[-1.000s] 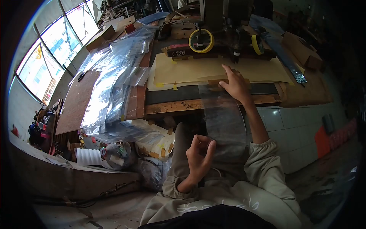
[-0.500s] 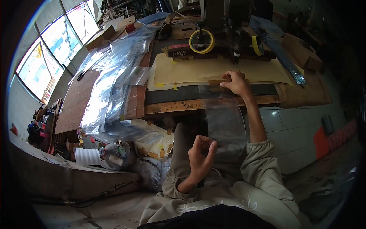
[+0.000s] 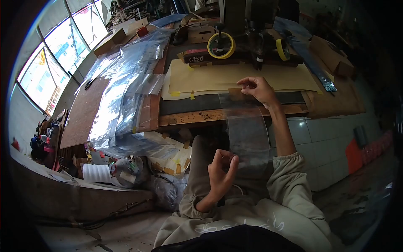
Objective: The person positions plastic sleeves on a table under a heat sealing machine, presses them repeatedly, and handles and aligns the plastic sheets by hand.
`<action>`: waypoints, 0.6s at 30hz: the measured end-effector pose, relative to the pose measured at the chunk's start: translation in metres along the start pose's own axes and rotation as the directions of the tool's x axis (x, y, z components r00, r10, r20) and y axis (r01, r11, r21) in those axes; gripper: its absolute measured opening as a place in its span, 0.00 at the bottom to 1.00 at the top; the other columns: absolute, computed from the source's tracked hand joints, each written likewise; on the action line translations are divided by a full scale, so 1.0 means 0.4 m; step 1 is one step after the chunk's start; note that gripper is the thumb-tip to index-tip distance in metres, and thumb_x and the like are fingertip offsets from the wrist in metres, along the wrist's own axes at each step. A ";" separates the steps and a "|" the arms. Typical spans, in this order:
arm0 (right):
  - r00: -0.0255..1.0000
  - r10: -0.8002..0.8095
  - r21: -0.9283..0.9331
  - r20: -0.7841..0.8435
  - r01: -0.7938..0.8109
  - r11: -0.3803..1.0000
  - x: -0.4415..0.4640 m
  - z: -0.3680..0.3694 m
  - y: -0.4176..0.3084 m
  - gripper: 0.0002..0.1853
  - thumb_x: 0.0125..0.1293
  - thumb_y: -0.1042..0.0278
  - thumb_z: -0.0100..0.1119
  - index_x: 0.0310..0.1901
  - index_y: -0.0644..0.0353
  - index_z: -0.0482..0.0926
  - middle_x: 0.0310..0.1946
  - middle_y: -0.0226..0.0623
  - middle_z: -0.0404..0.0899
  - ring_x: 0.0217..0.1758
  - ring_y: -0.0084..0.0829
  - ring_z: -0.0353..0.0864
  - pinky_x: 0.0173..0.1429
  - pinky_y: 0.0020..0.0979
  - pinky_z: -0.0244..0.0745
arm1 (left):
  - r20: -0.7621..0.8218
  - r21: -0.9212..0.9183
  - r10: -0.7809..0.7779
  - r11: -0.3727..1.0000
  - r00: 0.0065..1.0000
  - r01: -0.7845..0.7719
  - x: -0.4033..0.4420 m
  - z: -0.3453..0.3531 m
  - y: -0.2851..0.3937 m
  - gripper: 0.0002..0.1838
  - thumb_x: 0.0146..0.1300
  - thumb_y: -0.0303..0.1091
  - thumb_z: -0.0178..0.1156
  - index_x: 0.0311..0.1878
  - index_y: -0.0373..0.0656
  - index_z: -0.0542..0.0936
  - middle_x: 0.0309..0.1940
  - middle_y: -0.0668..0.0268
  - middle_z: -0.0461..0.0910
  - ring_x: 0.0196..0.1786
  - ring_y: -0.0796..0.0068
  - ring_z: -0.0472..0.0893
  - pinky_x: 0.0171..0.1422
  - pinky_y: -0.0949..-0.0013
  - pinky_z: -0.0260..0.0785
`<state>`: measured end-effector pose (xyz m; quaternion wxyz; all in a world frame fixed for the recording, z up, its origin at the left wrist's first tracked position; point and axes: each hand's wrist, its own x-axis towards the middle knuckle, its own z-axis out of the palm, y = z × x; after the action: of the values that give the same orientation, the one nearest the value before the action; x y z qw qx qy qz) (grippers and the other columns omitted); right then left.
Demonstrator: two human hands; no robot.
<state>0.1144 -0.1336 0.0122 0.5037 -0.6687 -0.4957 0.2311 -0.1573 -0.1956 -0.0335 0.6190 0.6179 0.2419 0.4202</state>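
A long clear plastic sheet hangs from the table edge down toward my lap, its upper end lying on the dark strip of the tabletop. My left hand is closed in a pinch at the sheet's lower left edge; thumb and index finger meet there. Over the sheet's upper end hovers my right hand, palm down, with thumb and index fingertip slightly apart. Just under those fingertips a brown tape strip crosses the front edge of the tan paper sheets.
A dark machine with a padded bar and a yellow tape roll stands behind the paper. Clear plastic sheets are heaped at left, near scissors. A cardboard box sits at right. The wooden table edge runs before my knees.
My right hand has shifted slightly left and its fingers have straightened a little. My left hand and the hanging plastic sheet stay nearly where they were.
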 end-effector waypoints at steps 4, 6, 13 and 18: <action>0.987 -0.159 0.081 -0.030 0.161 0.984 0.000 0.000 0.017 0.07 0.61 0.77 0.59 0.41 0.64 0.78 0.30 0.31 0.80 0.34 0.20 0.78 0.41 0.22 0.76 | -0.003 -0.008 -0.012 1.000 1.000 0.012 -0.001 -0.005 -0.005 0.07 0.62 0.25 0.59 0.34 0.36 0.69 0.25 0.66 0.79 0.30 0.87 0.77 0.35 0.82 0.67; 0.987 -0.163 0.181 -0.009 0.162 0.970 -0.002 -0.006 0.017 0.05 0.64 0.74 0.57 0.39 0.65 0.77 0.30 0.32 0.80 0.34 0.21 0.80 0.40 0.23 0.77 | -0.003 -0.018 -0.016 1.000 1.000 0.016 -0.002 -0.005 -0.007 0.07 0.62 0.25 0.59 0.34 0.36 0.69 0.25 0.66 0.79 0.30 0.87 0.78 0.35 0.82 0.67; 0.946 -0.308 -0.013 -0.103 0.309 0.951 -0.013 0.009 -0.003 0.07 0.71 0.66 0.48 0.40 0.60 0.71 0.31 0.38 0.81 0.37 0.29 0.85 0.40 0.25 0.81 | -0.007 0.016 0.016 1.000 1.000 -0.016 -0.004 -0.001 -0.001 0.07 0.62 0.25 0.59 0.34 0.36 0.69 0.25 0.65 0.80 0.30 0.86 0.79 0.35 0.81 0.68; 0.935 -0.295 0.091 -0.197 0.317 0.944 -0.023 0.019 -0.033 0.09 0.73 0.63 0.41 0.42 0.59 0.66 0.30 0.40 0.82 0.35 0.34 0.85 0.30 0.25 0.82 | -0.027 0.119 0.087 0.989 0.996 -0.084 -0.013 0.001 0.015 0.08 0.60 0.24 0.60 0.34 0.36 0.69 0.24 0.63 0.81 0.30 0.83 0.81 0.34 0.79 0.70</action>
<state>0.0988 -0.1386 0.0195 0.6160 -0.5695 -0.5313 0.1177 -0.1610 -0.2007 -0.0289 0.5590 0.6564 0.2493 0.4411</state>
